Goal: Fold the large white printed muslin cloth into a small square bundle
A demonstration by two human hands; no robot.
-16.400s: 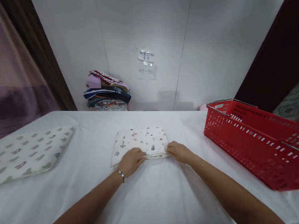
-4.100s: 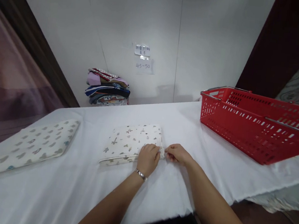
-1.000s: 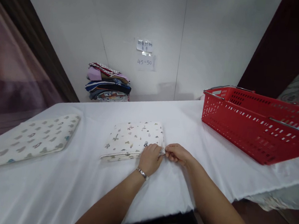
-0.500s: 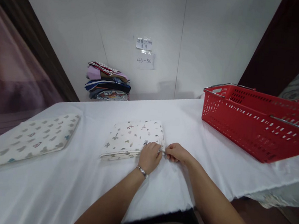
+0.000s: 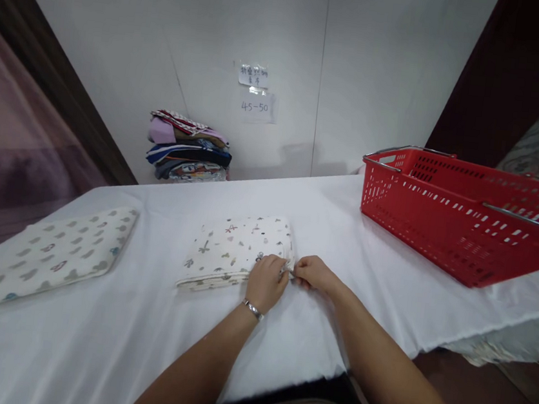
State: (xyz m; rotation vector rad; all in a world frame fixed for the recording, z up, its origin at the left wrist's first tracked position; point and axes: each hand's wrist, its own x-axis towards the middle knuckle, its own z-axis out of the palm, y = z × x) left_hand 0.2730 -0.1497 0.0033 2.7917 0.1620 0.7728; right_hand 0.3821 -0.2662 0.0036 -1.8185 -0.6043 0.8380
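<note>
A folded white cloth with small printed figures (image 5: 229, 249) lies flat in the middle of the white table (image 5: 136, 342). My left hand (image 5: 266, 283), with a bracelet at the wrist, is closed on the cloth's near right corner. My right hand (image 5: 312, 273) pinches the same corner from the right, its fingers pressed together. The two hands almost touch at the corner.
A second folded patterned cloth (image 5: 49, 255) lies at the table's left. A red plastic basket (image 5: 467, 211) stands at the right, near the table's edge. A stack of folded clothes (image 5: 187, 154) sits by the white wall, below two paper labels (image 5: 257, 93).
Both hands stay pinched at the cloth's near right corner with only small finger movements. The view has shifted slightly.
</note>
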